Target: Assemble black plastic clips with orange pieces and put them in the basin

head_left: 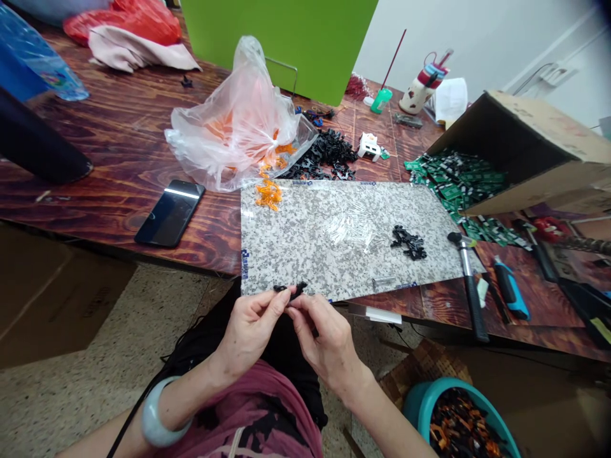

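While 2 hands meet, left hand (252, 321) and right hand (329, 337) pinching black plastic part (300, 290), speckled board (305, 254) just beyond.

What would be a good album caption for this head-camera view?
Two hands hold a small black piece at the edge of a speckled board, near orange clips.

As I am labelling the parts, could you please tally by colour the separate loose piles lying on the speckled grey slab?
Pile of small orange plastic pieces: 1
Pile of small black plastic pieces: 1
Pile of thin clear or silvery pins: 1
Total: 3
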Tool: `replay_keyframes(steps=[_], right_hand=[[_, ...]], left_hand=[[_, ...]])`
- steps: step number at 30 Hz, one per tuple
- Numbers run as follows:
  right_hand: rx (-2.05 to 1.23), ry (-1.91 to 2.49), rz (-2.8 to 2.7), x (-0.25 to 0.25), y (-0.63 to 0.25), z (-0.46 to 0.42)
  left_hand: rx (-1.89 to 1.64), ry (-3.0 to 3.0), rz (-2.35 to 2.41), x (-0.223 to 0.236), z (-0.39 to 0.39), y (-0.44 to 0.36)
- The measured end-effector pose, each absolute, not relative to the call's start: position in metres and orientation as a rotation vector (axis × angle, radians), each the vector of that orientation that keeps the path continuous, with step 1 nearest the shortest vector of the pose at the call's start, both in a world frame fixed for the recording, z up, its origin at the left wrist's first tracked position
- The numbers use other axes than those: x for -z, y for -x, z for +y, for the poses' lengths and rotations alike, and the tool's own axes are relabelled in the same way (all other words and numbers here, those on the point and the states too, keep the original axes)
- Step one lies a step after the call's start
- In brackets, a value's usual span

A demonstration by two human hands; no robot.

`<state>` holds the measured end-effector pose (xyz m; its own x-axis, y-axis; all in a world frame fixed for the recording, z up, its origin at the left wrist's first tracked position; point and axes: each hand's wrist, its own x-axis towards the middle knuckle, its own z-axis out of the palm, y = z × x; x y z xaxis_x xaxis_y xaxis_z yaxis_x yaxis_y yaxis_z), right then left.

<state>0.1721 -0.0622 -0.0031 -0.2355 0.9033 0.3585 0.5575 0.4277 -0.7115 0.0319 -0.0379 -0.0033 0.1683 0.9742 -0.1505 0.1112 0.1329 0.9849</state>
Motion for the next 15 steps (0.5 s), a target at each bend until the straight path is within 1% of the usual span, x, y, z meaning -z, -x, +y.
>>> replay_keyframes(steps=[6,15], right_hand=[[-0.612,1.264,-1.880,0.001,-0.170,-0.064],[-0.825,1.492,-1.706,-0.018,-0.178,-0.058]], left_hand=[[-0.930,-1.266,1.207,0.004,-0.037,-0.030],[-0.884,-1.432,1.187,0.000,-0.037,-0.027]])
